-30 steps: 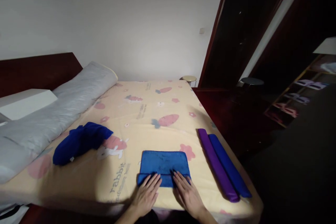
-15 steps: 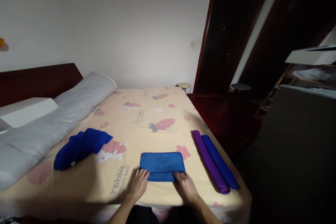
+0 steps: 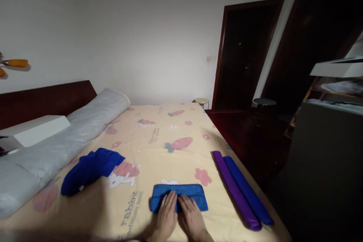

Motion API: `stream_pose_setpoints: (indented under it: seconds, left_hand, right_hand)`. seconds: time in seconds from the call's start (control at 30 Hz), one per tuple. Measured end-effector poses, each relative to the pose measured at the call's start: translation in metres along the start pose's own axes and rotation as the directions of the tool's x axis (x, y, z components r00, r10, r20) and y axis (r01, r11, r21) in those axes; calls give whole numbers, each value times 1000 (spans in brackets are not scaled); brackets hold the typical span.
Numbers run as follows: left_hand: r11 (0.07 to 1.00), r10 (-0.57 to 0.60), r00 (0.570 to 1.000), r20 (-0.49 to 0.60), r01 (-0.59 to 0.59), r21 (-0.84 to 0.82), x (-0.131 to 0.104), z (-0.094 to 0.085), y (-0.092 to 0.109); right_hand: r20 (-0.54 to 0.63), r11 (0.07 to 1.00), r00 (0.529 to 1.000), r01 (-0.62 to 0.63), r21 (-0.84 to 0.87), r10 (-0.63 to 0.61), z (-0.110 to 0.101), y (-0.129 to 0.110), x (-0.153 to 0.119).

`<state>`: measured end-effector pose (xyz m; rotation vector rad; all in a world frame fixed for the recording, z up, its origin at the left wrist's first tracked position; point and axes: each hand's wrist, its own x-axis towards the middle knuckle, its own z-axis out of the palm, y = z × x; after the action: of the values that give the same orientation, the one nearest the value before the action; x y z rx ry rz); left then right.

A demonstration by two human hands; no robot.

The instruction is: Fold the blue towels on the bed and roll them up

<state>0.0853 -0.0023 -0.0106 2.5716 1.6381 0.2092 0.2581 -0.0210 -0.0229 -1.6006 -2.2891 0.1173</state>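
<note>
- Head view: folded blue cloth [image 3: 187, 190] lay flat on bed [image 3: 159, 162], nr the edge closest to the person, approx. mid-pic; a crease or fold edge ran across it side to side.
- L hand [image 3: 168, 213]: palm down on the cloth, fingers straight & close together, tips around the crease; no pinch visible, thumb hard to make out.
- R hand [image 3: 192, 215]: also palm down on the cloth, just beside the L w/ a narrow gap btwn; fingers extended, nearly together, pointing fwd; couldn't tell if fingertips gripped any fabric.
- Cloth stuck out past both hands, L & R, and beyond the fingertips.
- To the R, well apart from cloth: purple roll [image 3: 236, 191] and blue roll [image 3: 248, 190] side by side, lengthwise nr bed's R edge; purple one nearer the hands.
- To the L: crumpled blue cloth [image 3: 92, 170] in a loose heap, small white tag showing, partly over a printed carrot.
- Further L: long grey bedding roll [image 3: 85, 130] along headboard [image 3: 45, 100], w/ white box [image 3: 42, 130] by it.
- Bg: pale stool [image 3: 201, 101] past bed's far end, dark-topped stool [image 3: 264, 101] nr dark door [image 3: 248, 53]; R side mostly too dim to read.
</note>
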Motion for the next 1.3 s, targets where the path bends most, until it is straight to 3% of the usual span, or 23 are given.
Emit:
stream_pose_setpoints:
  seconds: [0.1, 0.2, 0.33, 0.4, 0.47, 0.6, 0.67, 0.8, 0.87, 0.97, 1.1, 1.17, 1.3]
  left_hand:
    - [983, 184, 979, -92, -182, 29, -11, 17, -3]
    - [983, 168, 983, -76, -162, 84, -25, 10, -36]
    - [990, 94, 995, -22, -91, 109, -38, -10, -72]
    - [993, 56, 998, -23, -54, 109, -37, -11, -66]
    - [994, 61, 997, -38, -57, 97, -32, -6, -45]
    - [987, 161, 986, -44, -160, 29, -15, 9, -8]
    - [989, 148, 988, -33, -148, 8, -8, 8, -14]
    - [999, 9, 1000, -4, -9, 52, -4, -7, -62]
    - [992, -80, 995, -52, 84, 95, -3, -12, -75]
    - [995, -28, 992, -123, 40, 94, 4, -10, -56]
    - [979, 202, 979, 17, -202, -1, 10, -3, -19]
    - [977, 211, 974, 80, -211, -12, 5, -4, -28]
    - [977, 205, 978, 42, -207, 51, -18, -14, -78]
  right_hand:
    - [-111, 986, 980, 164, -27, -166, 18, 9, -16]
    - [-203, 993, 974, 85, -78, -99, 19, 42, -39]
    - [-177, 996, 984, -17, -92, 1, 15, 72, -57]
    - [-151, 994, 986, -78, -82, 65, 15, 63, -52]
    - [-102, 993, 990, -105, -50, 99, 14, 41, -38]
    - [80, 996, 996, -34, 78, 27, -1, -1, -6]
    - [110, 990, 990, -94, 103, 83, -14, 2, 3]
    - [119, 956, 950, -293, 13, 289, -38, 42, -1]
    - [108, 939, 933, -343, -26, 344, -41, 53, -4]
    - [113, 963, 958, -268, 23, 263, -34, 36, 3]
    - [158, 987, 983, -114, 111, 95, -24, 7, 16]
    - [163, 988, 981, -118, 97, 101, -25, 19, 10]
    - [113, 998, 992, -60, 31, 57, -26, 72, -24]
